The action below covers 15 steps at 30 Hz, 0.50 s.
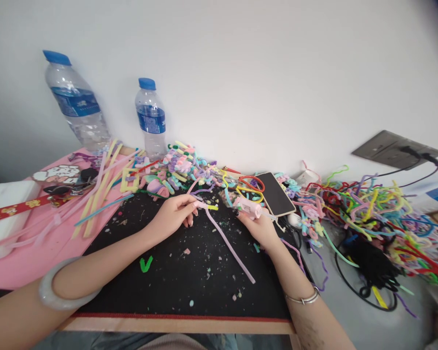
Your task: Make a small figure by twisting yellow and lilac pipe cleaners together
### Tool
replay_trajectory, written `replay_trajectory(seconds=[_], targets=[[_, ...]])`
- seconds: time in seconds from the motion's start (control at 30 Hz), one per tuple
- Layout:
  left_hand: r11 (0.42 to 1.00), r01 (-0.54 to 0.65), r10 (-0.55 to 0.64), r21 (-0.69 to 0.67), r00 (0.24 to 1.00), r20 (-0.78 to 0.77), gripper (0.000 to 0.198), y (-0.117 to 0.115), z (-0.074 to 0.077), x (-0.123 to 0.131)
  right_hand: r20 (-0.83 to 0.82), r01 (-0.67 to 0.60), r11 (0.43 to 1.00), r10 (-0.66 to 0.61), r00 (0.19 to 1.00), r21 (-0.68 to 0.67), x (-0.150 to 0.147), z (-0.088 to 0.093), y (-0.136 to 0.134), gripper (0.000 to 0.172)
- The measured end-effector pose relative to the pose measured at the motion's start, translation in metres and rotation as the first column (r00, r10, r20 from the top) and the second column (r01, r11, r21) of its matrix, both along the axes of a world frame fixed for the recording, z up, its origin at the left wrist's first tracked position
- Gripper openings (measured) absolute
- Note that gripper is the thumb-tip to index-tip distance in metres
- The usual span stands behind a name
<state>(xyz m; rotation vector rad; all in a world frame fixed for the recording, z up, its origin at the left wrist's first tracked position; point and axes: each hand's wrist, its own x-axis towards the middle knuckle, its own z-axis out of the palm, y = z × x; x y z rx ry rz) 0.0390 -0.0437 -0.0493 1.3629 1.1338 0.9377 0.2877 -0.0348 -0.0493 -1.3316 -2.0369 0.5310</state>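
Observation:
My left hand [177, 212] pinches a pale pink fuzzy stem [229, 244], whose long end slants down to the right over the black mat [131, 287]. A short yellow piece [212, 207] sticks out beside the fingertips. To the right, my right hand [259, 226] is closed around a pink and white tool [248, 208], its front end blurred and pointing left. Small scraps of fluff dot the mat between and below the hands. A bent green piece [146, 264] lies near my left forearm.
Two water bottles [151, 119] stand at the back left. A phone [275, 193] lies behind my right hand. Colourful stem pieces [184, 165] are heaped along the wall, with a tangled pile [379, 204] and black cable [372, 262] at right. Long strips cross the pink sheet [69, 233].

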Motion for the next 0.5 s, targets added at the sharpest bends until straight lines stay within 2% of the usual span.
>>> replay_trajectory(seconds=[0.1, 0.33, 0.43, 0.5], targets=[[1.000, -0.003, 0.003, -0.009, 0.998, 0.057, 0.020, 0.001, -0.002, -0.001, 0.103, 0.079, 0.995, -0.085, 0.991, 0.065, 0.004, 0.002, 0.005, 0.020], [0.991, 0.019, 0.011, -0.136, 0.976, 0.216, 0.020, -0.001, 0.001, 0.001, 0.373, 0.151, 0.978, -0.196, 0.907, 0.146, 0.006, -0.001, 0.007, 0.048], [0.988, 0.024, 0.014, -0.154, 0.971, 0.240, 0.019, -0.002, 0.002, 0.003, 0.363, 0.096, 0.963, -0.186, 0.913, 0.252, -0.004, 0.008, -0.002, 0.055], [0.988, 0.034, 0.004, -0.150, 0.969, 0.246, 0.019, -0.002, 0.000, 0.003, 0.330, -0.035, 0.959, -0.062, 0.942, 0.280, -0.013, 0.014, -0.010, 0.048]])
